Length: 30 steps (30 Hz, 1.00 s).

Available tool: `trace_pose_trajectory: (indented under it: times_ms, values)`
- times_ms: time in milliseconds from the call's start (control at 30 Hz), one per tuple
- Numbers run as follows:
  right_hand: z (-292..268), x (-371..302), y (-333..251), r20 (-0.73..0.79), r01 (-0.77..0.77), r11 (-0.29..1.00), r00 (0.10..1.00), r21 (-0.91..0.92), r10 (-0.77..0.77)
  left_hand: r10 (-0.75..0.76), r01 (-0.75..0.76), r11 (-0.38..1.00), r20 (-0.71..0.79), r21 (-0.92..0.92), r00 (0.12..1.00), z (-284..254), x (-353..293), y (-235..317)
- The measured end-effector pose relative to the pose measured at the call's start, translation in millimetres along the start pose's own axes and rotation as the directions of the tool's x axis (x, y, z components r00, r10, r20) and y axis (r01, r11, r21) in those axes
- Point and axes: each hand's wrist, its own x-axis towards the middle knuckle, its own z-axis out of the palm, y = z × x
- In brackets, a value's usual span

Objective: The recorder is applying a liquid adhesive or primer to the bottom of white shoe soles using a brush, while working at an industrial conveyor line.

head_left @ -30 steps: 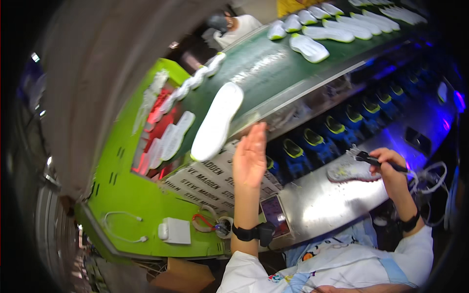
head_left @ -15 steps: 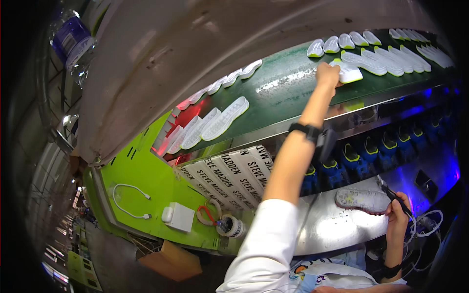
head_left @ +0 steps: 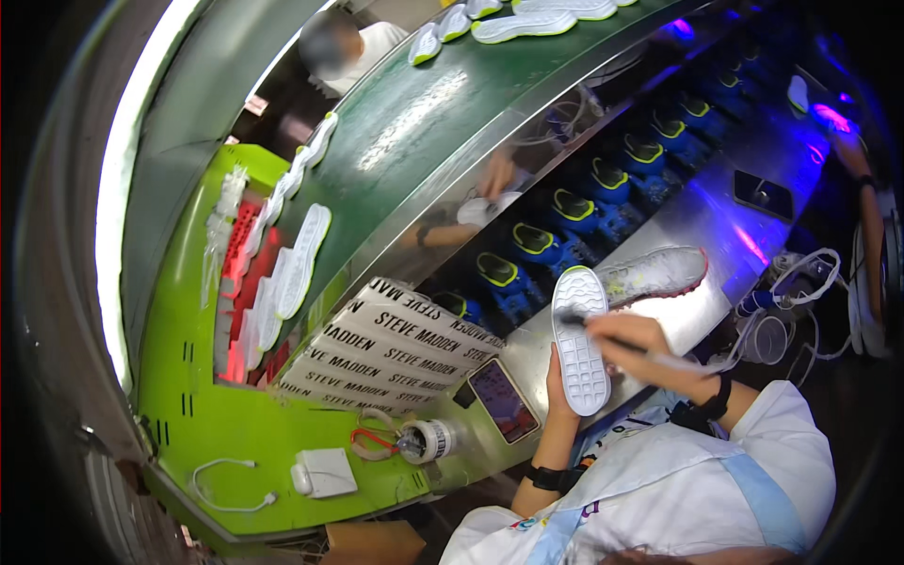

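One white sole (head_left: 580, 341) stands upright at centre frame, tread side facing the camera, with the left hand (head_left: 556, 391) behind it in a closed grip along its edge. The right hand (head_left: 633, 341) pinches a thin brush (head_left: 629, 347), its dark tip touching the sole's upper left part. I judge the coating as just begun, most of the tread remaining. A finished-looking shoe (head_left: 659, 273) lies just beyond on the steel worktop (head_left: 716, 226). More soles (head_left: 299, 259) ride the green belt (head_left: 414, 141), upper left.
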Motion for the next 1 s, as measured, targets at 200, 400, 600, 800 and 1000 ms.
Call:
trace_pose_trajectory:
  times_ms: [200, 400, 600, 800, 1000]
  values:
    - [5.3, -2.5, -13.7, 0.196, -0.237, 0.962, 0.958, 0.136, 0.208, 0.137, -0.141, 0.989, -0.079, -0.038, 0.987, -23.0, 10.3, 9.3]
    - [-0.2, 11.7, -28.5, 0.478, -0.081, 0.984, 0.878, 0.160, -0.005, 0.006, 0.120, 0.905, 0.294, -0.409, 0.956, 31.6, 22.2, 28.7]
    - [-25.5, 40.2, -53.4, 0.709, -0.610, 0.786, 0.598, 0.100, 0.374, -0.093, 0.096, 0.838, -0.033, 0.537, 0.995, 47.0, 30.9, 62.2]
    - [-45.5, 35.4, -41.7, 0.693, 0.116, 0.993, 0.717, -0.012, -0.075, -0.587, 0.498, 0.479, -0.158, 0.722, 0.794, 91.8, 58.3, 62.0]
    - [-82.8, 32.5, -32.9, 0.583, -0.352, 0.924, 0.786, 0.151, 0.204, -0.730, 0.828, 0.387, -0.414, 0.405, 0.544, 87.6, 48.4, 68.7]
